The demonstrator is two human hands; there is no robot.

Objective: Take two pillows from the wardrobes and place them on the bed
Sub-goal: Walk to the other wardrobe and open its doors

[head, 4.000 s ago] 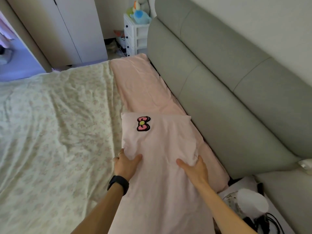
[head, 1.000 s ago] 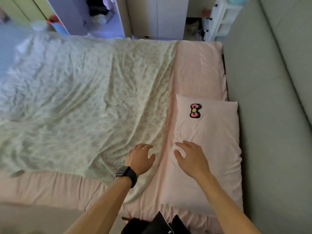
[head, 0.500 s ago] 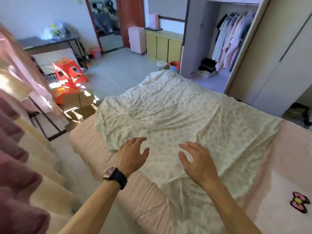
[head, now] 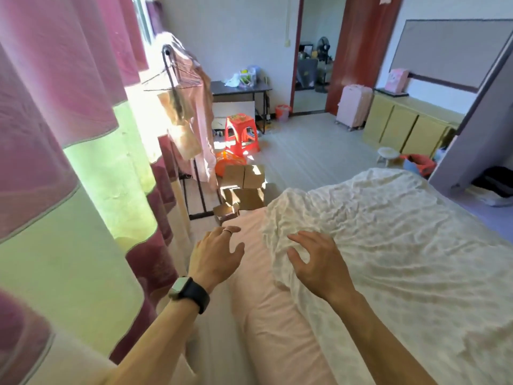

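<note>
Bed [head: 402, 245] lay rumpled, open wardrobe [head: 483, 151] stood at far right, no pillow was in view; both hands, left hand [head: 215, 257] and right hand [head: 316, 262], hovered spread and empty; pillow likely light, soft, floppy, best gripped at two edges.

Bright sun thru the curtain [head: 83, 151] at left, glare on floor; edges bowed, pic maybe slightly soft.

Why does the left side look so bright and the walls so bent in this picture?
Head view: sunlight pours through the curtain, blowing out the clothes rack and throwing bright patches on the cardboard boxes; the wide-angle lens bows the door frame; both hands are fairly sharp, empty.
</note>
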